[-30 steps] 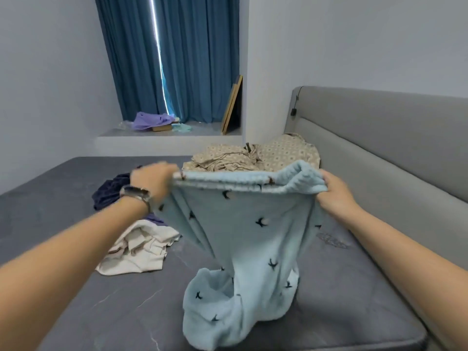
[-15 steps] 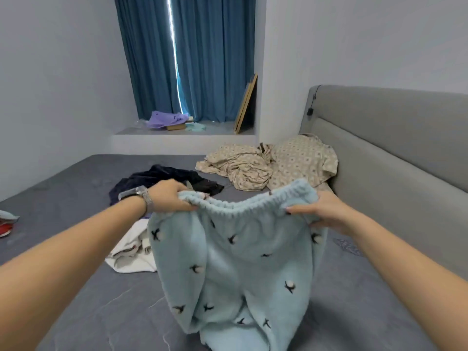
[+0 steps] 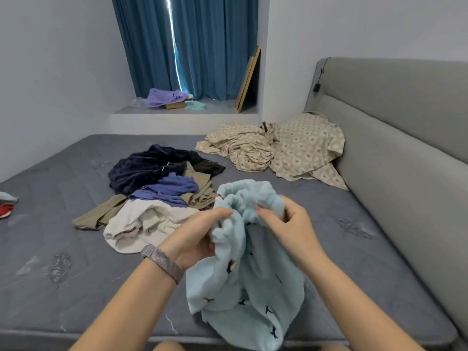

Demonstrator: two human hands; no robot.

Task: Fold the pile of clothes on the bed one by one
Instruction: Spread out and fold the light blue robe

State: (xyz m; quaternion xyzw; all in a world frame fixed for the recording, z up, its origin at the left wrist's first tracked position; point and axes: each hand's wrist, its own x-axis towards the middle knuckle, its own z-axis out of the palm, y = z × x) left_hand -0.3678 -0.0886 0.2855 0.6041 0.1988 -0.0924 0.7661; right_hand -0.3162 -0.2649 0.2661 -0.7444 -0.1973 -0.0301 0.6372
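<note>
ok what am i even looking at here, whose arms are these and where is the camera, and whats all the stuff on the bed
There is no machine here: these are a person's own bare arms, filmed by one wide-angle camera worn on their head, looking forward and down.

The left hand, with a wristband, and the right hand both grip the bunched waistband of light blue fleece pyjama trousers with small dark bird shapes.

On the grey mattress lies an unfolded pile: a cream garment, a purple garment, an olive-brown garment and a dark navy garment. Patterned beige bedding is crumpled by the grey headboard.
</note>
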